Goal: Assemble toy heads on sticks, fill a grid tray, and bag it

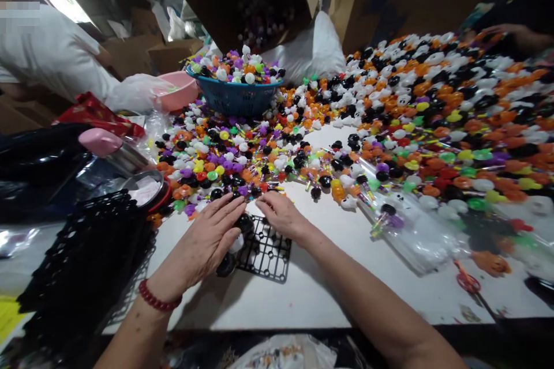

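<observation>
A black plastic grid (266,256) lies on the white table near its front edge. Over the grid's left side is my left hand (201,245), palm down, its fingers stretched out beside black and white pieces (225,265). My right hand (281,216) rests at the grid's far edge with its fingers bent together; whatever is under the fingertips is hidden. Just beyond both hands spreads a heap of small colourful figures (234,164).
A blue basket (238,95) full of figures stands behind the heap. Black grids (82,265) are stacked at the left, near a pink-lidded bottle (101,143). Clear plastic bags (415,236) and red scissors (468,282) lie at the right. A person (47,46) is at the far left.
</observation>
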The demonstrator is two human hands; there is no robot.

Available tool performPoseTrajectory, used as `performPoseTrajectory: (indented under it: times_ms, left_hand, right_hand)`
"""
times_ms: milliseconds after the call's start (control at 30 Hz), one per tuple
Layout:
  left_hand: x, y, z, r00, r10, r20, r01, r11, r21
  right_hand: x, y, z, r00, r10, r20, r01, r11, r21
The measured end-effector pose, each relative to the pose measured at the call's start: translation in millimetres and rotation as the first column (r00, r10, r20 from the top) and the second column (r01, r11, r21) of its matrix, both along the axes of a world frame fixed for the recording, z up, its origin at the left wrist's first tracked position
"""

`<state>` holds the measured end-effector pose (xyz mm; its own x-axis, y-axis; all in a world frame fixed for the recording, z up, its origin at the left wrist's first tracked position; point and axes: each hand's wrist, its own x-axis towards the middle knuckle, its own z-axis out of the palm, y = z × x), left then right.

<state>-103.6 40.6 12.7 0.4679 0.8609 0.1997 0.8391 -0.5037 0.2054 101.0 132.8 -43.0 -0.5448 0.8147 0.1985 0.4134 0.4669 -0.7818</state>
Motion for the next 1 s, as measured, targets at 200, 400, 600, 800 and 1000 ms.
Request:
performPoseTrajectory:
  times_ms: [200,400,600,800,1000]
  left_hand:
    - [-2,-1,-1.5,1.000,0.023,0.000,-0.023,0.999,0.036]
    - [3,-4,3.9,0.999,0.044,0.011,-0.044,0.998,0.037]
    - [6,-5,6.3,0.998,0.054,0.043,-0.055,0.998,0.028]
    - [4,-4,-0.6,0.996,0.054,0.067,-0.057,0.998,0.034]
    - [6,-5,0.2,0.997,0.049,0.058,-0.050,0.999,0.021]
  right_hand:
    - [46,59,-24.6,0.794,-0.442,0.418,0.311,0.885,0.346]
    - [51,82,-31.3,0.795,-0.465,0.390,0.363,0.879,0.308]
    - [48,60,-23.7,0.876,-0.401,0.266,0.363,0.914,0.183]
    - [37,26,-19.9,0.952,-0.274,-0.134,0.229,0.933,-0.279]
    - [18,11,-24.7,0.914,-0.220,-0.342,-0.027,0.806,-0.591]
